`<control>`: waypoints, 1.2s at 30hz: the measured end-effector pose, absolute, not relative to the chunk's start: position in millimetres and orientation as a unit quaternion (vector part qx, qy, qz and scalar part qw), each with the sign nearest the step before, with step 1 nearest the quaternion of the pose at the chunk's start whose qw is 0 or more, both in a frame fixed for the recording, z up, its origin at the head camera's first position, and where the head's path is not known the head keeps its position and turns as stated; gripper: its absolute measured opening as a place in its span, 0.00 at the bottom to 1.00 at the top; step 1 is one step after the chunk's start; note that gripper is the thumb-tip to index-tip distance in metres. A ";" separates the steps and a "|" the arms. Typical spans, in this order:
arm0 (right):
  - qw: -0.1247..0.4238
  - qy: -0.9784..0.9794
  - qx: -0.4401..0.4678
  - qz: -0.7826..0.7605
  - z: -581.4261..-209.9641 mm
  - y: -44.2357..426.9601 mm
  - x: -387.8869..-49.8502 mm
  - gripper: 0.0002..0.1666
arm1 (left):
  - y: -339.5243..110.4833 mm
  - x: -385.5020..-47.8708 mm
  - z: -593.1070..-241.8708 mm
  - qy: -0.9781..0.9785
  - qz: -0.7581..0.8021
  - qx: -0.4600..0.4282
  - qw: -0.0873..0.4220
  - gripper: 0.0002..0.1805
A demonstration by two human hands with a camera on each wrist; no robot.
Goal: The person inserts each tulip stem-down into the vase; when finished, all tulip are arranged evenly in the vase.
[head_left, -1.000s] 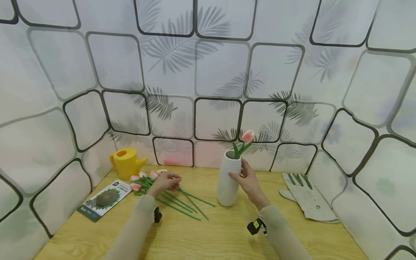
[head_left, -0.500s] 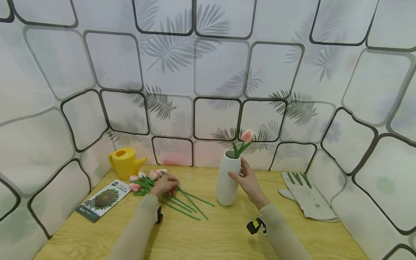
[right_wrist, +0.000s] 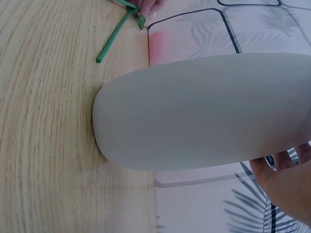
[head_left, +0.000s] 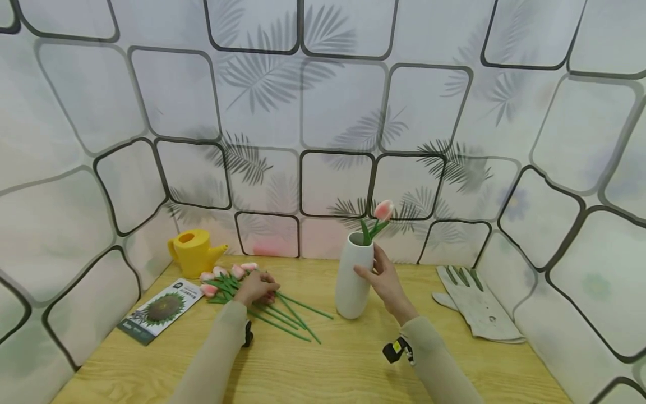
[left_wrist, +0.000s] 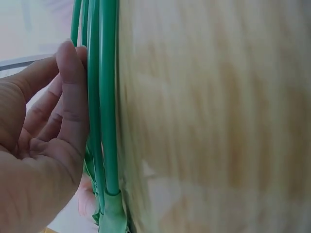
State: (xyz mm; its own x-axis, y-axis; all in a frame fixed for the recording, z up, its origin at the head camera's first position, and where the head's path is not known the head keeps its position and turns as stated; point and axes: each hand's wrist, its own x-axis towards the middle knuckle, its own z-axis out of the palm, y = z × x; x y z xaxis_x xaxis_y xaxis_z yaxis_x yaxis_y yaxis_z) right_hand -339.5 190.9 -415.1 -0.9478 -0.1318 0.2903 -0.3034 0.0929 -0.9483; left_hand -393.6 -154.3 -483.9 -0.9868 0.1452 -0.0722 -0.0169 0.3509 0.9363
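Several pink artificial tulips point(head_left: 237, 272) lie in a bunch on the wooden table, blooms to the left and green stems fanned to the right. Over their stems, my left hand point(head_left: 256, 287) pinches a tulip stem point(left_wrist: 76, 22) between thumb and fingertips; other stems point(left_wrist: 109, 97) run alongside the fingers in the left wrist view. A tall white vase point(head_left: 350, 283) stands upright with one pink tulip point(head_left: 384, 210) leaning right out of its mouth. My right hand point(head_left: 387, 283) grips the vase's right side, thumb in front and the other fingers partly hidden behind it.
At the back left stands a yellow watering can point(head_left: 194, 253). A seed packet point(head_left: 164, 308) with a flower picture lies in front of it. Pale gardening gloves point(head_left: 481, 308) lie at the right. Patterned walls point(head_left: 338, 185) enclose the table at the back and sides.
My left hand lowered slightly onto the stems and its fingers closed on one. One stem's lower end has shifted a little. The right hand and vase have stayed put.
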 end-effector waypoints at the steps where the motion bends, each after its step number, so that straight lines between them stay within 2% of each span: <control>1: 0.065 -0.736 0.148 0.657 -415.2 190.9 -339.5 0.46 | -154.2 -393.7 -483.5 0.817 0.572 0.039 0.064 0.08; 11: 0.057 -0.736 0.142 0.660 -404.5 189.3 -333.8 0.47 | -150.1 -393.0 -475.7 0.769 0.637 0.043 -0.025 0.10; 16: 0.059 -0.745 0.148 0.648 -392.8 186.8 -322.5 0.48 | -143.9 -391.7 -469.5 0.732 0.679 0.036 -0.048 0.11; 28: 0.062 -0.738 0.138 0.658 -413.4 192.3 -341.6 0.48 | -125.7 -386.0 -447.9 0.660 0.739 0.032 -0.131 0.18; 36: 0.052 -0.746 0.135 0.651 -391.0 186.4 -320.6 0.48 | -117.1 -377.8 -427.0 0.642 0.746 0.056 -0.169 0.21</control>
State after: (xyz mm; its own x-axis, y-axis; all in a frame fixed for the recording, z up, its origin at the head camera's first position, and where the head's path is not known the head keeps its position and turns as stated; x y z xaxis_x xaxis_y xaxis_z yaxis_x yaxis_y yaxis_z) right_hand -320.6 186.4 -391.0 -0.9581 -0.1343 0.2529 -0.2688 0.1170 -0.9561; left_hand -377.8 -117.1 -427.0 -0.9364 -0.1799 0.3012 0.3246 -0.1183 0.9384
